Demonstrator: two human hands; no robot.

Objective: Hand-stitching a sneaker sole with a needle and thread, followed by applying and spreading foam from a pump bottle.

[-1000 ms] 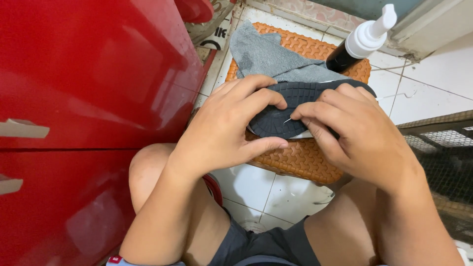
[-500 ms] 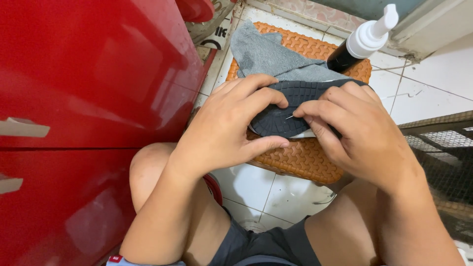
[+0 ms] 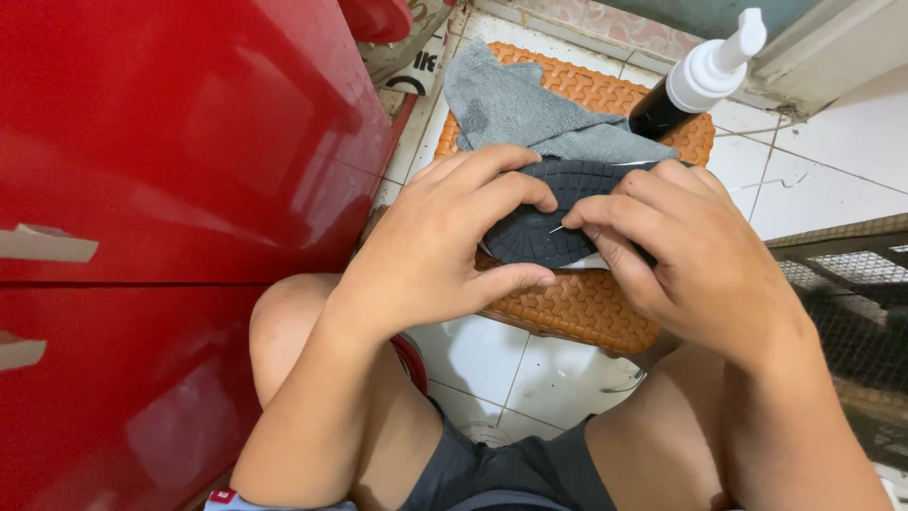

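My knees and grey shorts (image 3: 492, 468) sit closest, over the white tiled floor (image 3: 539, 364). Above them my left hand (image 3: 445, 246) curls around a dark shoe sole (image 3: 539, 222), thumb under its near edge and fingers pressed over the top, tread facing up. My right hand (image 3: 690, 255) is closed in a pinch on a thin needle (image 3: 558, 227), its tip touching the tread; the far end of the sole is hidden under my fingers, so I may be steadying it there too. I judge the sole light and rubbery, bending rather than breaking, with ribbed tread that grips well, so the edges are the place to hold it. It hangs just above an orange patterned mat (image 3: 577, 308). Beyond lies a grey cloth (image 3: 520, 109) on the mat, then a dark bottle with a white pump (image 3: 695, 80). A red cabinet (image 3: 170, 189) fills my left side.
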